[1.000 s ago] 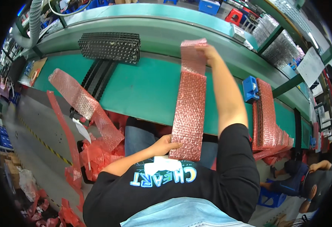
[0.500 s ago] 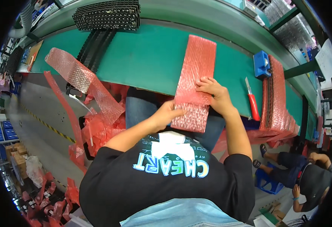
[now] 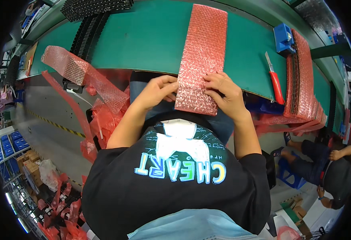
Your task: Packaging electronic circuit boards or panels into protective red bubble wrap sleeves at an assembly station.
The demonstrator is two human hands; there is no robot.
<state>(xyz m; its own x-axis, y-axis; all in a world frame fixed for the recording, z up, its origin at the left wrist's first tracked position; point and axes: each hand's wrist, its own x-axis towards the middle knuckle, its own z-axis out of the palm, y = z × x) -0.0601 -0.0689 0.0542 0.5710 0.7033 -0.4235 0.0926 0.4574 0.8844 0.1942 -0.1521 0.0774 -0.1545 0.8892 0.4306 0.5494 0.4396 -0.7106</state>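
A long, flat packet of red bubble wrap (image 3: 202, 44) lies lengthwise over the bench edge, its near end hanging out over my lap. What is inside the wrap is hidden. At its left edge, my left hand (image 3: 159, 91) is closed with bent fingers, the tips meeting the wrap near the fold. My right hand (image 3: 226, 93) grips the right edge from the side, fingers and thumb pressing on the top face. To the right lies a red-handled knife (image 3: 274, 80), blade pointing away, out of reach of my fingers.
At right, stacked red bubble wrap sheets (image 3: 303, 76) stand beside a blue tape dispenser (image 3: 284, 38). Black slotted trays (image 3: 95, 8) sit at the far left of the green bench (image 3: 143, 40). Loose red wrap (image 3: 109, 118) hangs at my left. A person (image 3: 323, 168) sits at right.
The packet's near end looks flatter and smoother. My left hand has shifted off the top to the left edge, and my right hand has slid nearer the end. The view has tilted.
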